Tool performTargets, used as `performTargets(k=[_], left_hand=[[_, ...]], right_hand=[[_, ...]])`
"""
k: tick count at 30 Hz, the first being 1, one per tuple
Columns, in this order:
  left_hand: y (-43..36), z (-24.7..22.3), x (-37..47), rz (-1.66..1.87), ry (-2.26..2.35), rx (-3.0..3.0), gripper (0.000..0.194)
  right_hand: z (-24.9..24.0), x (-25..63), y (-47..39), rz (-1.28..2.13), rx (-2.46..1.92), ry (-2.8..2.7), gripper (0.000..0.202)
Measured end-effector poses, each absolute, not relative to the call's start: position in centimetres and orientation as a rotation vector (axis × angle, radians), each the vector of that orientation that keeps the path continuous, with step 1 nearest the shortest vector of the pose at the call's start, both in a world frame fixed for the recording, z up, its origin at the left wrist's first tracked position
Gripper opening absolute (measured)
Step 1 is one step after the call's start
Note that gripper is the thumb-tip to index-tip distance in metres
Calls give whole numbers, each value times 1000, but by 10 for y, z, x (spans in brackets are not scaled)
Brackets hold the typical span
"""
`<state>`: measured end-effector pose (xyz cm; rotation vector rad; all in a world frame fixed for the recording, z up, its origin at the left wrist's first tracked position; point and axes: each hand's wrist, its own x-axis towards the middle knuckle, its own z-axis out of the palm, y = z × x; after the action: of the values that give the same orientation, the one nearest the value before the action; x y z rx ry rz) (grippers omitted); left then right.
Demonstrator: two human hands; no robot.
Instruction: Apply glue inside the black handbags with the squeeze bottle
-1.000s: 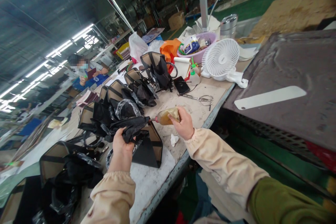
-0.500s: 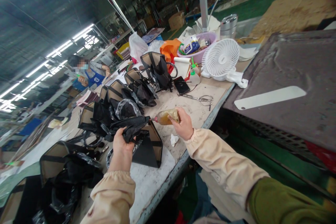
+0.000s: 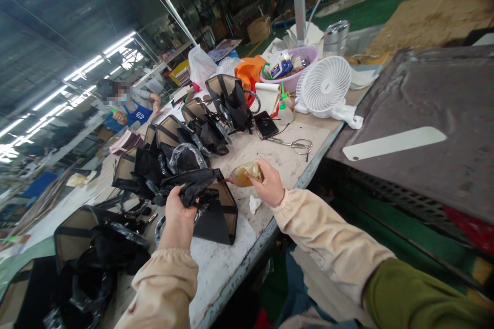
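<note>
My left hand [image 3: 180,212] is closed on the black fabric lining [image 3: 198,183] of a handbag and holds it up above the table. Below that lining stands the stiff black side panel [image 3: 213,220] of the bag, with a tan inner face. My right hand [image 3: 269,183] grips a squeeze bottle [image 3: 246,174] of yellowish-brown liquid, probably glue. The bottle lies almost level, its narrow tip pointing left, close to the lining's right end. Whether the tip touches the fabric I cannot tell. A crumpled white scrap [image 3: 254,204] lies under my right hand.
More black handbags [image 3: 77,236] with plastic-wrapped handles line the table's left side. Beyond the bottle lie scissors [image 3: 295,144], a phone [image 3: 266,124], a green-capped bottle [image 3: 285,112], a white fan [image 3: 326,87] and a purple basin [image 3: 309,56]. A person in a blue apron [image 3: 139,114] works farther back.
The bottle has tilted slightly, and its tip has dropped a little beside the lining's end. My left hand has stayed almost in place; the whole view has shifted slightly.
</note>
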<state>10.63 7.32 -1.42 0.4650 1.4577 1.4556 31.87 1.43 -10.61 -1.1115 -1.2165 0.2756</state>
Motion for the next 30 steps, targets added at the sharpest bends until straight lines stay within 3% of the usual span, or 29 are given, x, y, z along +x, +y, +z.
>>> performTargets(k=[6,13,19,26,30], left_hand=[[73,-13,106,1474,1463,382,16],[70,-11,105,1495,1423,353,11],[65,-5,107,1484,1413,351,8],[63,-2,107,1487,1420,336,11],[63,-2,107,1488,1414,326,11]], right_hand=[[-104,319,6,449,-1130,-1255,15],[-111,326,19,687,-1153,-930,27],[-114,326,22,593,-1190,-883,26],[-112,317,11,382,-1173,-1232,19],[-116,314,6,464,-1176,-1346,17]])
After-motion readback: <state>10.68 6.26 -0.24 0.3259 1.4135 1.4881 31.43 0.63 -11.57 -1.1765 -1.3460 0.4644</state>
